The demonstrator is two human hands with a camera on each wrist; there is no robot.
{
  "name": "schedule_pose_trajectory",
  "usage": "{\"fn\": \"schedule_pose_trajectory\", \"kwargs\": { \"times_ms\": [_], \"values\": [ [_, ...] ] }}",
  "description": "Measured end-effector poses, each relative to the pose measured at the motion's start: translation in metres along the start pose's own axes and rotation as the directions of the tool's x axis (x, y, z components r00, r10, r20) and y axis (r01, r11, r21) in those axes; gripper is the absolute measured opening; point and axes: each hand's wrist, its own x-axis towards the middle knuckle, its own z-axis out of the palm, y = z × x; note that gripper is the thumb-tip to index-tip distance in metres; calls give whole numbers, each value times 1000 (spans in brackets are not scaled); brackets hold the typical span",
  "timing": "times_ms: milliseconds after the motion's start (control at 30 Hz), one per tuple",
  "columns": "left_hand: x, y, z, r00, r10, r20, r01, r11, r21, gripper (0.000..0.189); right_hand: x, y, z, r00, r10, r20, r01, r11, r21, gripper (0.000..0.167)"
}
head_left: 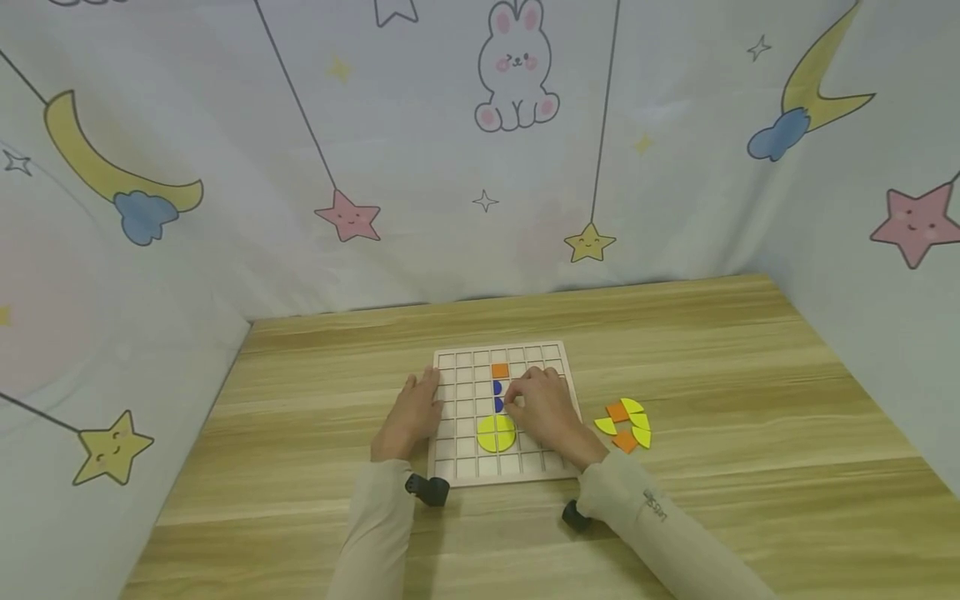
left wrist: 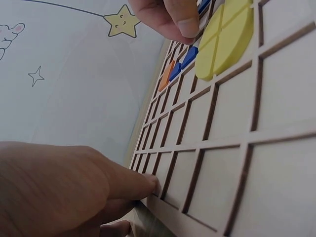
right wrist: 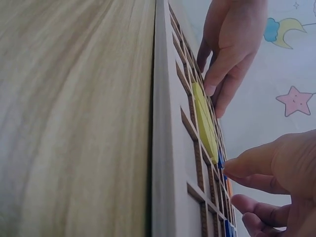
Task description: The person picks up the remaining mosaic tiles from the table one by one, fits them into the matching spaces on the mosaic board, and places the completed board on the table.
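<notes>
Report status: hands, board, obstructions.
Left hand on left edge of board. Right hand at blue pieces, grip unclear. Loose pieces right of board, not blocking.

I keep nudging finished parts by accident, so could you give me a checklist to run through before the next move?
1. Board has contact on its left edge: ok, the left grip rests there.
2. Yellow disc complete: ok, four quarters make a full round.
3. Orange square within one cell: ok.
4. Upper blue half-round between orange square and yellow disc: ok.
5. Right grip free of pieces: cannot tell, its fingertips are beside the lower blue half-round.
6. All pieces on the board: not ok, loose pieces lie right of it.
</notes>
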Motion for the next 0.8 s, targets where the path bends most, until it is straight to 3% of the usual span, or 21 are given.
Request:
{"fn": "schedule_pose_trajectory", "kwargs": {
  "times_ms": [433,800],
  "values": [
    [-2,0,0,1000,3,-7,-3,1000,2,56,-5,-1,-15,1000,10,-3,-10,1000,-17,5],
    [-1,-1,0,1000,7,-7,-7,1000,-1,56,-16,14,-38,999,23,-38,-24,1000,-2,4]
  ]
}}
